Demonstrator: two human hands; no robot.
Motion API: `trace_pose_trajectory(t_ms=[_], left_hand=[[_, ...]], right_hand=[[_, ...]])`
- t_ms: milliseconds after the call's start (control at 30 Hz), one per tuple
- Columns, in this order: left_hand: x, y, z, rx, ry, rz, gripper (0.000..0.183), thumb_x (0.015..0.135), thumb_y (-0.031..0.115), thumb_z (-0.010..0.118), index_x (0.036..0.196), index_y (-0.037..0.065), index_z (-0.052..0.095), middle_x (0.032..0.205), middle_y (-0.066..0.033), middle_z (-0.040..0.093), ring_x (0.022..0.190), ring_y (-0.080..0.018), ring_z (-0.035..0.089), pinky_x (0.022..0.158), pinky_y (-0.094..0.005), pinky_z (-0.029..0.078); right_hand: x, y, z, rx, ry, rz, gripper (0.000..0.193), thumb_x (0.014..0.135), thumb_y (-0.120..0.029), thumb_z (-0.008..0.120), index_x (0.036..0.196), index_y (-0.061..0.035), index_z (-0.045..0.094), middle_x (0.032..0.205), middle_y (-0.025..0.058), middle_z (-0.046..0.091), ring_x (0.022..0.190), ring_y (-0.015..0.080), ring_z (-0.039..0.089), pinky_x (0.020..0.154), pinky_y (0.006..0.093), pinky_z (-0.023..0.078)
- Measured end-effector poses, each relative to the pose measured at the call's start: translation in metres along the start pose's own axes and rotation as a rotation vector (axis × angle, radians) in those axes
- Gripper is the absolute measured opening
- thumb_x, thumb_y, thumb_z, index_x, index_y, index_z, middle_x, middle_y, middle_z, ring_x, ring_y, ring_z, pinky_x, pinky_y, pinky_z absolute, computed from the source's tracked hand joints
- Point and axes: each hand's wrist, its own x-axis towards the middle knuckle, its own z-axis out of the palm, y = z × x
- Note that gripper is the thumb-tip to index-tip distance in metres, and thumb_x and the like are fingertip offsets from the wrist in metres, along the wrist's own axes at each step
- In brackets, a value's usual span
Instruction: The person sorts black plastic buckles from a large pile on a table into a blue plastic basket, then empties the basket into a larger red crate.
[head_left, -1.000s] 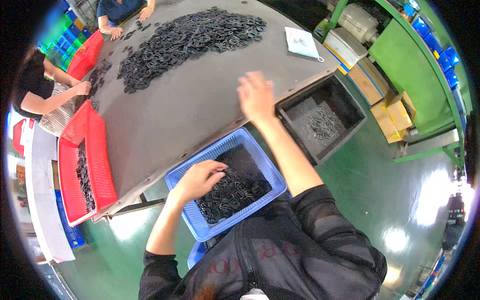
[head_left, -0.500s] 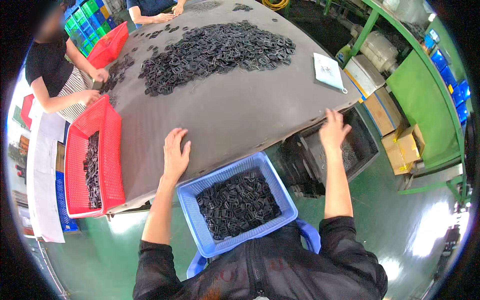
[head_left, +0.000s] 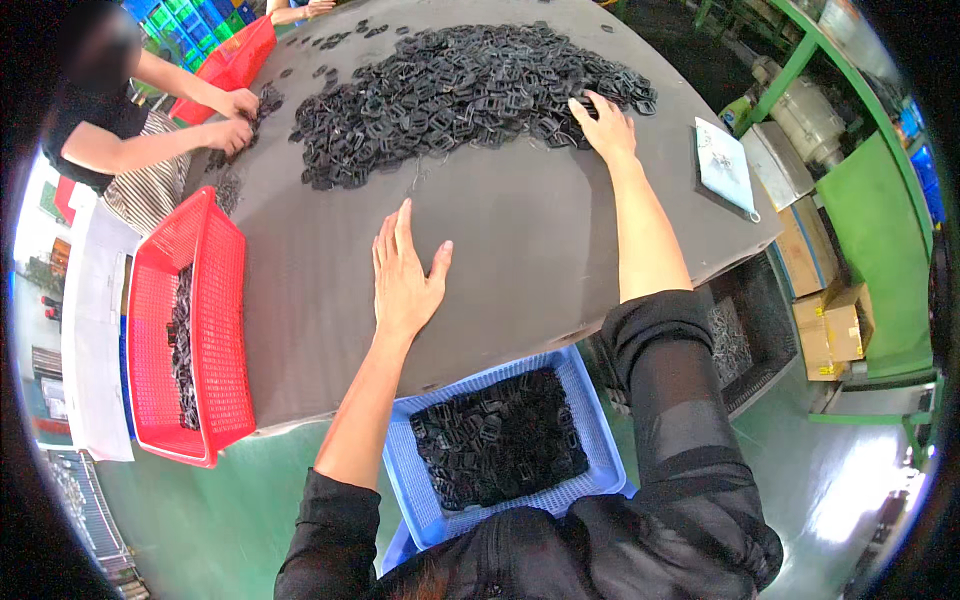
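Observation:
A wide heap of black plastic buckles [head_left: 450,95] covers the far middle of the grey table [head_left: 500,250]. My right hand [head_left: 606,128] reaches to the heap's right end, its fingers spread and touching the nearest buckles. Over the bare tabletop, short of the heap, my left hand [head_left: 408,275] is stretched out with thumb and fingers apart, holding nothing. Close to my body, below the table's front edge, a blue plastic basket [head_left: 605,430] holds many of the same black buckles [head_left: 500,440].
A red basket [head_left: 225,390] with black pieces stands at the table's left edge. Beyond it, a co-worker's hands [head_left: 232,120] handle small pieces. A pale blue pouch [head_left: 725,165] lies at the right. A dark crate [head_left: 760,340] and cardboard boxes [head_left: 835,325] sit below.
Both hands have moved forward over the table. My right hand has come from above the dark crate to the heap; my left has left the table's front edge. The view has shifted.

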Motion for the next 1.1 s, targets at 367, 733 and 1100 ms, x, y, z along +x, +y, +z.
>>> trace_pose_trajectory(t_ms=[367,733,1100], left_hand=[[0.000,-0.007,0.009,-0.025,0.236,-0.153,0.059,0.090,0.033,0.052,0.138,0.007,0.028,0.140,-0.0192,0.028,0.133,-0.0375,0.020,0.108,-0.0524,0.015],[-0.047,-0.038,-0.020,-0.620,0.536,-0.305,0.031,0.091,0.006,0.047,0.121,-0.001,0.047,0.124,-0.0170,0.047,0.113,-0.0273,0.050,0.096,-0.0360,0.040],[-0.021,-0.099,-0.053,-0.232,0.499,-0.108,0.023,0.084,0.000,0.048,0.104,0.003,0.058,0.111,-0.0154,0.057,0.109,-0.0306,0.052,0.094,-0.0395,0.041]], right_hand=[[-0.115,-0.124,0.039,0.217,-0.040,-0.524,0.045,0.078,-0.051,0.060,0.109,-0.0192,0.064,0.110,0.0067,0.063,0.110,0.0244,0.053,0.097,0.0434,0.036],[-0.198,-0.167,0.011,0.238,-0.156,-0.558,0.027,0.068,-0.011,0.064,0.094,-0.0159,0.064,0.100,0.0092,0.060,0.098,0.0296,0.056,0.083,0.0400,0.047],[-0.160,-0.146,-0.015,0.088,0.046,-0.595,0.026,0.072,-0.010,0.061,0.098,-0.0151,0.063,0.106,0.0082,0.059,0.104,0.0285,0.053,0.085,0.0427,0.045]])
